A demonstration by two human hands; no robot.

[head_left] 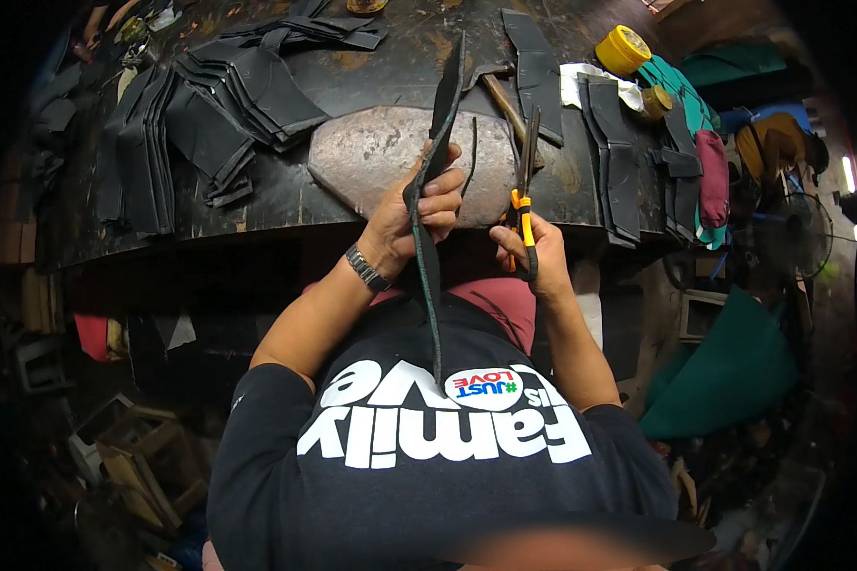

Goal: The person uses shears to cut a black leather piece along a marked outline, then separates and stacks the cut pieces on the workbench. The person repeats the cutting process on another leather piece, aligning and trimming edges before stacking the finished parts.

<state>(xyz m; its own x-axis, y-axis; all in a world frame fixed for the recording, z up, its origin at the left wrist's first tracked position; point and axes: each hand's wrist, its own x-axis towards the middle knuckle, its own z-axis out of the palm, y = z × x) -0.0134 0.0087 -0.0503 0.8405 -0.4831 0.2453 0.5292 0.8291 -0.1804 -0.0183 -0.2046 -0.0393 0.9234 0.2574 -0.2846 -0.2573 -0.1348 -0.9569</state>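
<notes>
My left hand (419,209), with a metal-band watch on its wrist, grips a long black strip of leather-like material (445,109). The strip stands on edge, running from above the table down in front of my chest. In my right hand (535,249) is a pair of scissors (526,205) with orange, yellow and black handles. Its blades point away from me and look nearly closed, apart from the strip. Beneath both hands' far side lies a worn, grey slab (352,157) at the table's near edge. A thin black offcut (472,157) rests on it.
Stacks of black cut pieces (229,95) cover the table's left. A hammer (505,105) lies beyond the slab. More black pieces (611,157) sit at right, near a yellow tub (623,49) and white cloth (595,81). Green material (724,371) hangs low right, by a fan (800,238).
</notes>
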